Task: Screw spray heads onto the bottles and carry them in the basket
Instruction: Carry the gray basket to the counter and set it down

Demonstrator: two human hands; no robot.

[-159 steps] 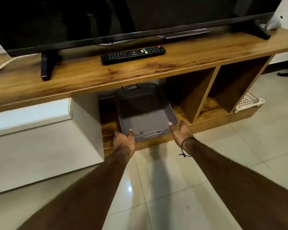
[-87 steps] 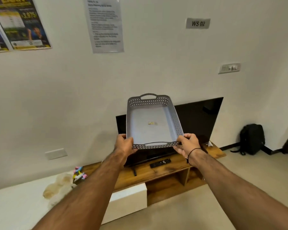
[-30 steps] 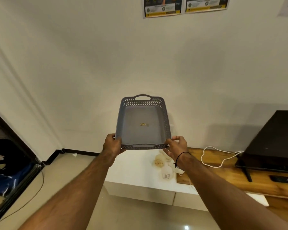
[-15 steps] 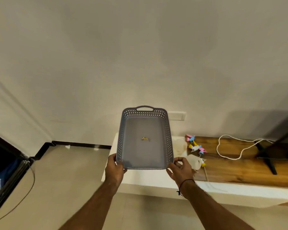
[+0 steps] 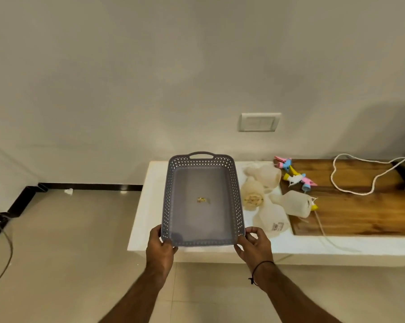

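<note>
I hold a grey perforated basket (image 5: pixel 239 206) over the left end of a white ledge (image 5: pixel 150 206). My left hand (image 5: pixel 160 249) grips its near left corner, my right hand (image 5: pixel 252 244) its near right corner. Inside lies only a small yellowish scrap (image 5: pixel 202 200). Just right of the basket, several translucent white bottles (image 5: pixel 292 202) lie on their sides on the ledge. Spray heads (image 5: pixel 299 179) in pink, blue and yellow lie behind them, at the edge of the wooden top (image 5: pixel 360 206).
A white cable (image 5: pixel 350 185) loops across the wooden top. A wall socket plate (image 5: pixel 258 122) sits above the ledge. Tiled floor (image 5: pixel 68 241) spreads to the left, with a thin black cable (image 5: pixel 5 259) at the far left edge.
I pulled the basket out of the TV stand, lifted it and turned left with it. In the last second it has come down lower over the white ledge beside the bottles.
</note>
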